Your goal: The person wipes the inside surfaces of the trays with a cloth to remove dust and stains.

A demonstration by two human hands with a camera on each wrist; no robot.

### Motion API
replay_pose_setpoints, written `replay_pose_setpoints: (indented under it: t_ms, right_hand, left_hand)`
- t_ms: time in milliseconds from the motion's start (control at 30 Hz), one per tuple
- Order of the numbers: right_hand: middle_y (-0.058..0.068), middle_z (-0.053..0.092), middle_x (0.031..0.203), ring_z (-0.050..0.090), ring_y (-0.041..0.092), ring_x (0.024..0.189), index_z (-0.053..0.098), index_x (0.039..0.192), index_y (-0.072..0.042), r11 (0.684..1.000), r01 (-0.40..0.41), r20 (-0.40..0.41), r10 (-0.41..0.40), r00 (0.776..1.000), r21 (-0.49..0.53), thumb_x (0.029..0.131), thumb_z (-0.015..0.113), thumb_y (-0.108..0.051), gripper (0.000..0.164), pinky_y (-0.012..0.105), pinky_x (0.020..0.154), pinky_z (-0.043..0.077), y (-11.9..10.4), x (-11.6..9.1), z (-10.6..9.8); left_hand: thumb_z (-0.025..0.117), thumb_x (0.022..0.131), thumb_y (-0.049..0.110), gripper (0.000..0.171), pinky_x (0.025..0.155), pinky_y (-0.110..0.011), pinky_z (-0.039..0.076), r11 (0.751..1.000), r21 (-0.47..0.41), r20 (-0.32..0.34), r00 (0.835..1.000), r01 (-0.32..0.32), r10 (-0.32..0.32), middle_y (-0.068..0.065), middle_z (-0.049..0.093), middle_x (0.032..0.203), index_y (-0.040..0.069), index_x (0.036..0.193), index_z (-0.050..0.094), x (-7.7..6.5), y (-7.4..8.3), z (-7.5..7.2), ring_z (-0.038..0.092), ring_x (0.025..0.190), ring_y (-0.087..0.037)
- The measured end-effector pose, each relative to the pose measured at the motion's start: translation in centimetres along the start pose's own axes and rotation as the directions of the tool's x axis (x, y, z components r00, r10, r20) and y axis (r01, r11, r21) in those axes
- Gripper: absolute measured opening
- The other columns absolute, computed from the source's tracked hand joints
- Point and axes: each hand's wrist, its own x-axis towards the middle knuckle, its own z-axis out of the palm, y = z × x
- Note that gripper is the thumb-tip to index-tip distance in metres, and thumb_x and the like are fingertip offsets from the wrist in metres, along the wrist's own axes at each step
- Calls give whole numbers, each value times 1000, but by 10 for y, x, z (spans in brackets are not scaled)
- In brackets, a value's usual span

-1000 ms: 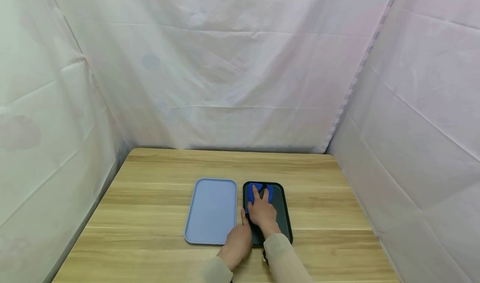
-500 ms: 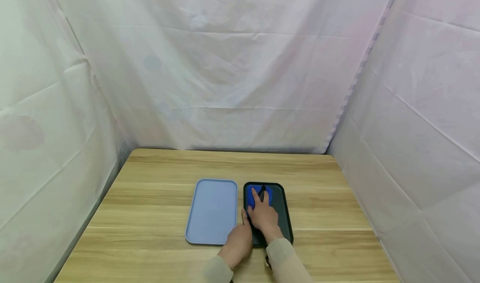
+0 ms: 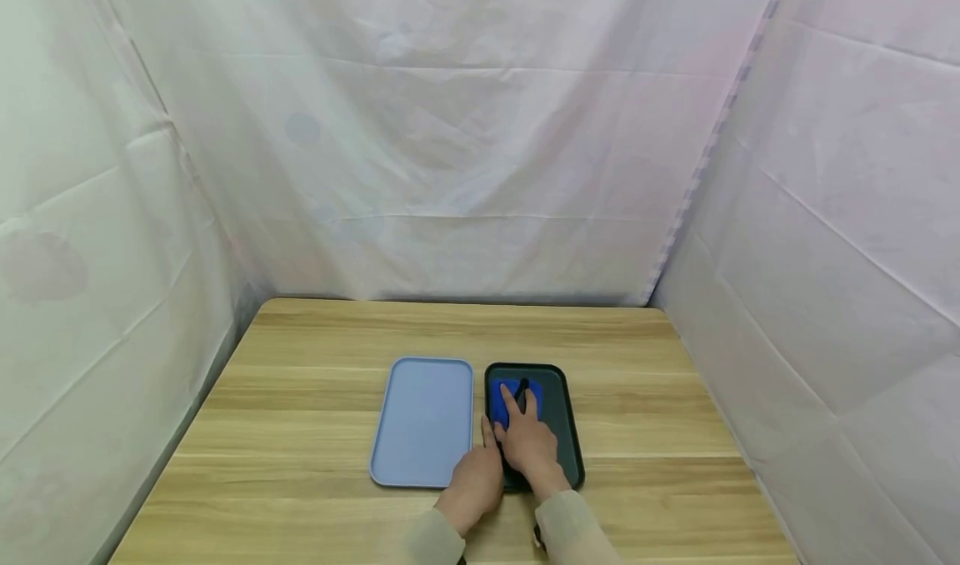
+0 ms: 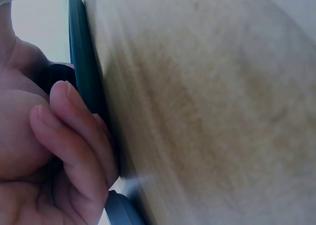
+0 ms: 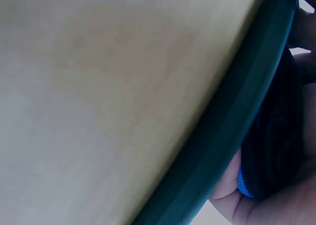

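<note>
Over the dark green tray (image 3: 558,411) lies my right hand (image 3: 528,444), its index and middle fingers spread forward along a flat blue pad with a black handle (image 3: 503,407). The handle's tip shows between those two fingers. In the right wrist view the black part (image 5: 276,131) fills the hand, with a strip of blue textured material below it. My left hand (image 3: 476,475) holds the tray's near left corner, index finger straight along the side. In the left wrist view its other fingers (image 4: 74,141) are curled close against the tray's edge (image 4: 85,52).
A light blue tray (image 3: 423,422) lies just left of the dark one, with a narrow gap between. Both rest on a wood-grain table (image 3: 300,432). White cloth walls (image 3: 480,132) enclose the back and both sides.
The right hand and the blue pad have slid along the dark tray toward the person. The left hand stays at the tray's near left corner.
</note>
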Motion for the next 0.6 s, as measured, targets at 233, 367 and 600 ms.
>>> replay_pose_setpoints:
  t_ms: [233,367,600]
  right_hand:
    - [18,24,170,56,29,58,31,163,-39,1000,14,-9,-15,1000,-9,102,62,-43,69,44,51,46,2,-11,1]
    - [19,24,170,57,29,59,31,163,-39,1000,17,-13,-17,1000,-14,102,62,-43,68,44,51,46,4,-16,2]
    - [19,25,169,60,31,63,32,163,-39,1000,16,-19,-16,1000,-11,102,62,-44,68,47,53,48,4,-21,2]
  left_hand:
    - [66,96,4,83,48,-31,47,999,-38,-2,1000,5,-5,-7,53,59,-11,161,17,-1,-1,2,50,47,-17]
    - [66,96,5,82,49,-30,48,999,-40,-7,1000,3,-3,-8,54,60,-11,160,17,-1,-1,3,50,47,-16]
    - [62,99,6,78,49,-31,48,999,-40,-15,1000,-1,0,-9,55,59,-12,160,17,-1,-1,3,52,47,-17]
